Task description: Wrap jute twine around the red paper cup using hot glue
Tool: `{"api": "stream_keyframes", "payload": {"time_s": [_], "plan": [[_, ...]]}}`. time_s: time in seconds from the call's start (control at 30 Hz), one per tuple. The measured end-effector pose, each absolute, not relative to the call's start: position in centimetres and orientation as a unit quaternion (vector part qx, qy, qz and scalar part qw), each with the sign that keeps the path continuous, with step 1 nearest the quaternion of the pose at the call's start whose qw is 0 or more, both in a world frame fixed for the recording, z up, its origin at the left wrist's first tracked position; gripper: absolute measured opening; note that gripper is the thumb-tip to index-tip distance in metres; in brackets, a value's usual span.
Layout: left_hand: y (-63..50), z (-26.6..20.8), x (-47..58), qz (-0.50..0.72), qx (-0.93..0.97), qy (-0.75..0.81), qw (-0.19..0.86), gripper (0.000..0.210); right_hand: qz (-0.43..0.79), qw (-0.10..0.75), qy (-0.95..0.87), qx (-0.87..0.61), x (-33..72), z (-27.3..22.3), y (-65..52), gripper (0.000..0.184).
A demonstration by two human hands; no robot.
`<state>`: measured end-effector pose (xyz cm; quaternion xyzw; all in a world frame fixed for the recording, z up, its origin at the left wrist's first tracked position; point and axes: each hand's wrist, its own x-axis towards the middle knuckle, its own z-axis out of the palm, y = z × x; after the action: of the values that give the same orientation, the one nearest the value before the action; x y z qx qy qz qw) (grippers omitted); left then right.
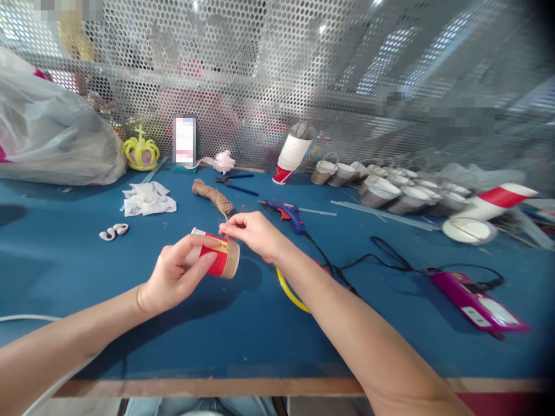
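My left hand [173, 274] grips a red and white paper cup [214, 263], tilted on its side above the table. Brown twine [232, 260] is wound in a band around the cup's right end. Between the thumb and fingertips of my right hand [249, 231] is a strand of the same twine, pinched just above the cup. That strand leads up to a twisted hank of twine [212, 196] lying behind my hands. To the right of the hank rests a blue glue gun [286, 214] with a clear glue stick in its back.
Pliers [238, 184], a stack of paper cups [292, 156] and several twine-wrapped cups [381, 190] stand toward the mesh wall. A purple power strip [479, 303] with black cords lies right. White tissue-like pieces [148, 199], white earbuds [114, 231] and a yellow crown [141, 151] are left.
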<state>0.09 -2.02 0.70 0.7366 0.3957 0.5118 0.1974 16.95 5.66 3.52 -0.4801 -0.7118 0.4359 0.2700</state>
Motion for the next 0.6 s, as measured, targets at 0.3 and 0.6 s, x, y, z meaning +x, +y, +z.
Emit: {"api": "stream_keyframes", "payload": {"time_s": [0.3, 0.6], "plan": [[-1.5, 0.9, 0.5, 0.552, 0.592, 0.43, 0.399, 0.018, 0.386, 0.254, -0.732, -0.501, 16.9, 2.6, 6.0, 0.027], [0.3, 2.0, 0.8, 0.577, 0.306, 0.472, 0.592, 0.039, 0.315, 0.264, -0.789, -0.457, 17.3, 4.9, 4.6, 0.028]]}}
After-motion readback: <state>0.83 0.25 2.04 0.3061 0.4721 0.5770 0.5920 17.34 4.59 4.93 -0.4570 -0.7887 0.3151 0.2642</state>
